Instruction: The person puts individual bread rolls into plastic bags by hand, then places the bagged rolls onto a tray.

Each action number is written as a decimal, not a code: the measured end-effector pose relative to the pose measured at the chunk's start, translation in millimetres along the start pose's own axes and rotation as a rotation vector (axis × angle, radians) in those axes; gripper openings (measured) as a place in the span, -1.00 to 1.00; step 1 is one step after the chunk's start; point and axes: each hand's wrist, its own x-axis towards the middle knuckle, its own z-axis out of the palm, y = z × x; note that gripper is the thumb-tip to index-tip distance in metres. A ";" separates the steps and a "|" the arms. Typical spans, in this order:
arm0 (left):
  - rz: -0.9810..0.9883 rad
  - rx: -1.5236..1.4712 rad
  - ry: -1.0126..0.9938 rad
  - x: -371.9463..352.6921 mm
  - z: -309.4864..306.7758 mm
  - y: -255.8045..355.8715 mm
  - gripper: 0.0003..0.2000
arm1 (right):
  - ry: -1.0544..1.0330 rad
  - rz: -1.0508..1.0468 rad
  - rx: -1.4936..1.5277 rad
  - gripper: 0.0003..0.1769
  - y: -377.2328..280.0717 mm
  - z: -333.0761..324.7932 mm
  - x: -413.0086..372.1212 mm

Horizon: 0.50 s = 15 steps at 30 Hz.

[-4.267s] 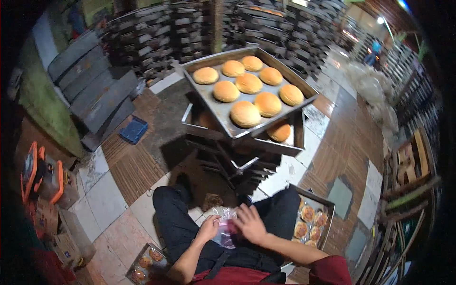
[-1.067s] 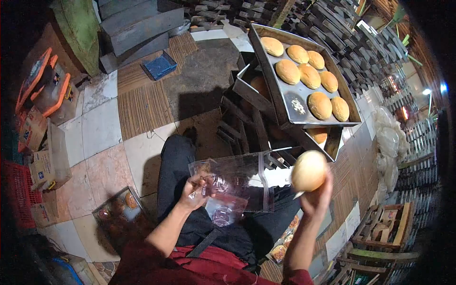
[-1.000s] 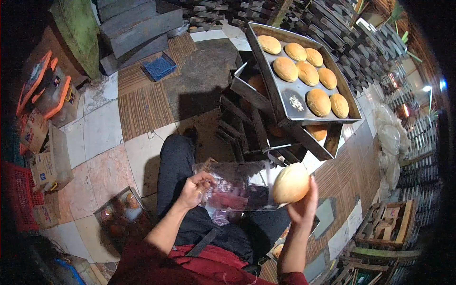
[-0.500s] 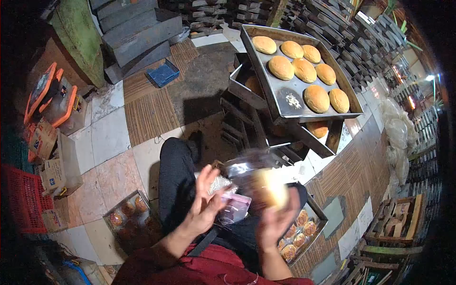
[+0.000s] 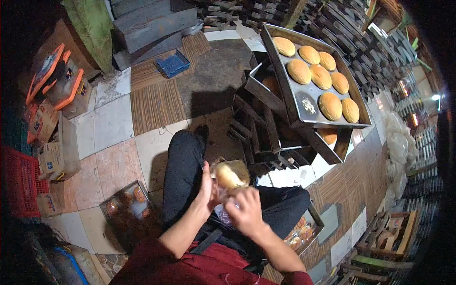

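Above my lap, a pale bread bun [image 5: 230, 176] sits inside a clear plastic bag. My left hand [image 5: 209, 191] is at the bag's left side, its fingers pointing up and gripping the plastic. At the lower right of the bun, my right hand [image 5: 244, 209] has its fingers bent together on the bag's end. A purplish plastic packet [image 5: 222, 214] shows partly beneath my hands. Ahead to the right, a metal tray [image 5: 304, 124] holds several golden buns [image 5: 331, 105] and some pale crumbs [image 5: 308, 106].
More trays [image 5: 270, 100] are stacked under the bun tray. Trays with wrapped buns stand by my left knee [image 5: 105, 209] and right leg [image 5: 317, 227]. A blue tray [image 5: 173, 64], a red crate [image 5: 20, 183] and orange-lidded boxes [image 5: 71, 97] are further off.
The bun has moved left and is now in the plastic bag. My right hand has come left to the bag, and both hands have closed on it. The view has shifted slightly.
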 end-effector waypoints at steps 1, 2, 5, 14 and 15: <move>-0.005 -0.127 -0.017 -12.5 21.1 6.4 -0.22 | 0.046 -0.024 0.013 -0.76 -9.7 -7.6 2.8; 0.008 -0.334 -0.194 -27.9 36.6 13.8 -0.25 | 0.085 -0.037 0.033 -0.76 -23.8 -14.9 2.1; 0.392 -0.169 -0.554 -51.4 81.9 21.8 -0.22 | 0.249 0.158 -0.011 -0.69 -49.5 -46.7 -1.0; 0.650 0.127 -0.590 -70.7 103.3 37.6 -0.43 | 0.123 0.324 0.556 -0.74 -25.2 -43.1 -0.3; 0.599 0.064 -0.536 -71.6 103.9 34.6 -0.49 | 0.192 0.157 0.343 -0.74 -18.4 -31.1 -2.8</move>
